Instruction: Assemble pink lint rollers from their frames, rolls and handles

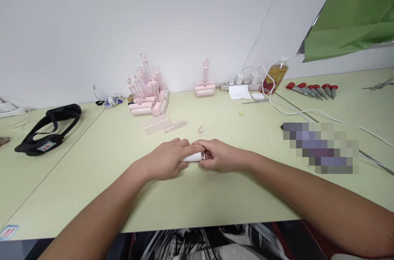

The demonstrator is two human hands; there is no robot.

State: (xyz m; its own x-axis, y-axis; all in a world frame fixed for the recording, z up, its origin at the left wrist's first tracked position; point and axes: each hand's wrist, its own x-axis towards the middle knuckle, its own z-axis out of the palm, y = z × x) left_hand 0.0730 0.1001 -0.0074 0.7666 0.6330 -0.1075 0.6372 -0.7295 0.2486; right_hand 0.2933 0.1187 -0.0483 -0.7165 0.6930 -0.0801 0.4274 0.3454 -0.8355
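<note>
Both my hands meet at the middle of the pale green table (191, 198). My left hand (168, 158) lies over a small white roller (193, 157), fingers curled around its left end. My right hand (218, 155) pinches the roller's right end, where a pink cap shows. A small pink piece (200, 128) lies just beyond my hands. A clear plastic cover (157, 124) and a clear tube (175, 126) lie further back to the left.
A pile of pink lint rollers (147, 92) stands at the back, one more roller (205, 83) to its right. A power strip (241, 83), a bottle (276, 74), red-handled screwdrivers (312, 90) and white cables (308, 110) are back right. A black headset (49, 128) lies left.
</note>
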